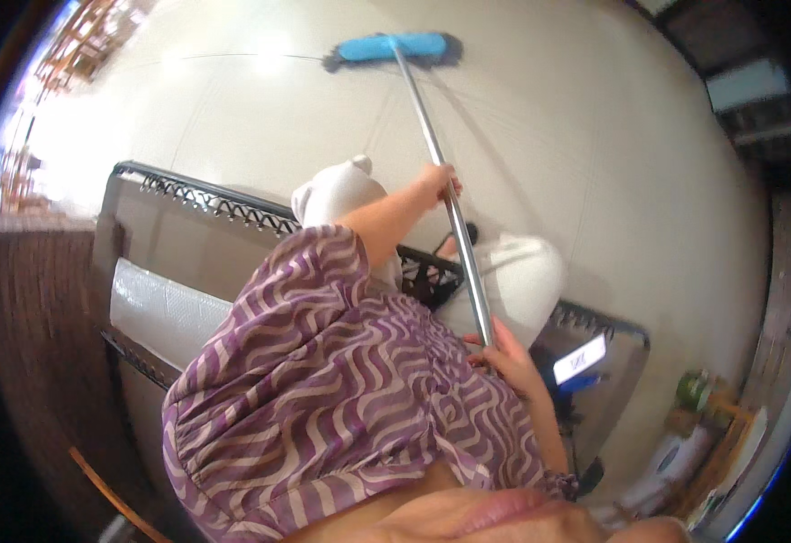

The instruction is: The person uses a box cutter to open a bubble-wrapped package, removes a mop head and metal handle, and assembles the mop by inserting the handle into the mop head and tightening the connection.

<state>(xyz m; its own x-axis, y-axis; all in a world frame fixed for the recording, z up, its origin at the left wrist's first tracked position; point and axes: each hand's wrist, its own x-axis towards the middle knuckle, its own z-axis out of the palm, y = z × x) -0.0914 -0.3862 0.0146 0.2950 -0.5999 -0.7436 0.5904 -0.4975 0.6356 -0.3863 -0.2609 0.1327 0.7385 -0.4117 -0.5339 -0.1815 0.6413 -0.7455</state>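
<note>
A: Starting at the left of the frame, what do you see?

B: A dark metal frame (pixel 192 201) with a row of springs along its top rail, running from the left towards the centre; a pale bubble-wrapped panel (pixel 165 312) below it; a purple wavy-striped sleeve (pixel 323 389) fills the lower centre.

A: And the hands?

B: The left hand (pixel 439 184) sits just above centre, its fingers wrapped round the broom handle (pixel 441 172) part-way up; the right hand (pixel 504 355) is lower and to the right, fingers closed on the handle's near end, close against the sleeve.

A: Which way does the broom lie?

B: Its long axis runs from the lower-right hand up and slightly left to the blue broom head (pixel 394 48) at the top centre, resting on the pale floor (pixel 595 136); so the head is well apart from both hands, beyond the metal frame, and the left hand is the nearer one to it.

A: Anything else?

B: White-clad knees (pixel 337 195) either side of the handle; a small lit screen (pixel 580 358) right of the lower hand; green and white containers (pixel 694 391) at the lower right, too blurred to tell apart.
</note>
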